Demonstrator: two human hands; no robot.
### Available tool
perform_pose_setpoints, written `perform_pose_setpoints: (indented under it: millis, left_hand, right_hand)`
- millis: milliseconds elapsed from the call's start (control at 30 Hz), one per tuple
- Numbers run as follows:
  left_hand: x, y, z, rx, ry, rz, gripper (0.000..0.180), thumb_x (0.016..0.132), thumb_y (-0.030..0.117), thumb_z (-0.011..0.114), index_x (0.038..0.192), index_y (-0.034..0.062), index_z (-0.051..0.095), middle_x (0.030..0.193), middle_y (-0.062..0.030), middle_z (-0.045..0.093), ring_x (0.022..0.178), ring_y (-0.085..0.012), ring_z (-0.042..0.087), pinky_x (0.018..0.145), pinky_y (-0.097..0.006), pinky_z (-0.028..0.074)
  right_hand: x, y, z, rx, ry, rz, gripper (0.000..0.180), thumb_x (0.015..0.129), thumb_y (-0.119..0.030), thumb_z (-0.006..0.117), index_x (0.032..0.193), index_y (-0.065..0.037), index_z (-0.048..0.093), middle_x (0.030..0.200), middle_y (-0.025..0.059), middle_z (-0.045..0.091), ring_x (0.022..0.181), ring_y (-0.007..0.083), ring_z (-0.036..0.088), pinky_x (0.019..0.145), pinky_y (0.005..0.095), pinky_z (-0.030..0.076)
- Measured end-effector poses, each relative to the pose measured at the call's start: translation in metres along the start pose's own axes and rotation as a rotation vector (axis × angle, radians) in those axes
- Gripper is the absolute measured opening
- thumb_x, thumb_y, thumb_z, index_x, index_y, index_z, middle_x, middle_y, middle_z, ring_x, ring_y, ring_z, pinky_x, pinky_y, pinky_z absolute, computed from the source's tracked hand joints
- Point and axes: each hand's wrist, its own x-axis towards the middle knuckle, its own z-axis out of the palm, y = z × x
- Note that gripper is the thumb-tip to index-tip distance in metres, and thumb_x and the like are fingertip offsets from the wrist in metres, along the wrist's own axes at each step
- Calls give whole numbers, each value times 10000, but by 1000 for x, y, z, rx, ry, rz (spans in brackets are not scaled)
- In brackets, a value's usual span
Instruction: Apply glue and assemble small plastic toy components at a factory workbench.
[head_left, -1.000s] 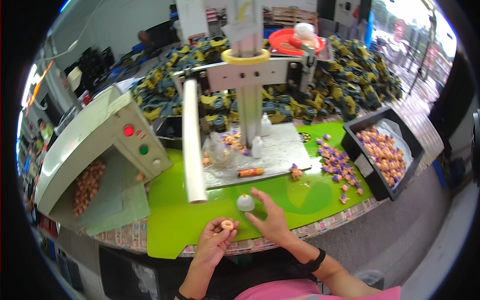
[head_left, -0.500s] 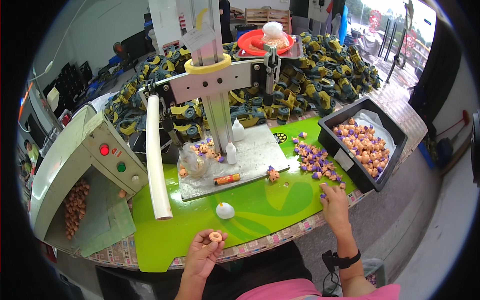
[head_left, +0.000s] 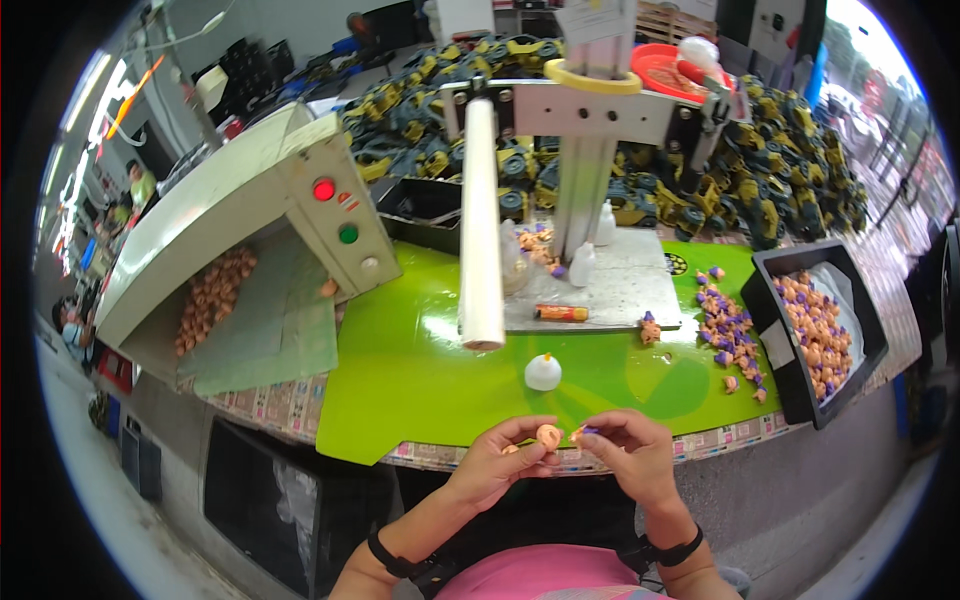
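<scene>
Just off the near edge of the green bench (head_left: pixel 420 390), the left hand (head_left: pixel 500 462) pinches a small orange piece (head_left: pixel 548 435) at its fingertips. The right hand (head_left: pixel 632 455), fingers closed on a tiny purple-and-orange piece (head_left: pixel 582 433), holds it just to the right, the two parts almost touching, level with each other.
</scene>
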Motion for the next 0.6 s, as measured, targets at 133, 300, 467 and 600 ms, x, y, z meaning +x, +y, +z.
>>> perform_pose_setpoints:
  millis: [133, 300, 467, 600]
  left_hand:
    - [-4, 2, 3, 28, 23, 40, 400, 897, 92, 634, 1274, 20, 520, 1065, -90, 631, 874, -163, 650, 775, -275, 569]
    - [-8, 1, 2, 78, 28, 82, 376, 880, 80, 655, 1236, 6, 559, 990, -91, 647, 818, -149, 651, 746, -272, 571]
    - [-9, -2, 5, 65, 54, 103, 367, 868, 75, 670, 1214, -2, 577, 948, -96, 654, 786, -147, 652, 710, -272, 577]
    - [-9, 1, 8, 95, 54, 150, 361, 862, 63, 676, 1203, -10, 583, 969, -95, 656, 779, -147, 659, 695, -262, 577]
  right_hand:
    - [-1, 7, 14, -170, -27, -107, 190, 786, 15, 734, 965, 29, 671, 913, 85, 658, 788, 123, 647, 691, 227, 522]
    - [-2, 5, 17, -231, -12, -138, 189, 783, -19, 746, 958, 17, 685, 886, 87, 663, 761, 125, 650, 677, 233, 522]
    - [-4, 3, 19, -191, 3, -125, 166, 781, -47, 755, 926, 11, 698, 843, 89, 667, 729, 127, 648, 646, 234, 517]
    - [-3, 4, 20, -25, 19, -56, 150, 782, -3, 740, 918, 28, 683, 844, 84, 650, 746, 126, 637, 649, 229, 516]
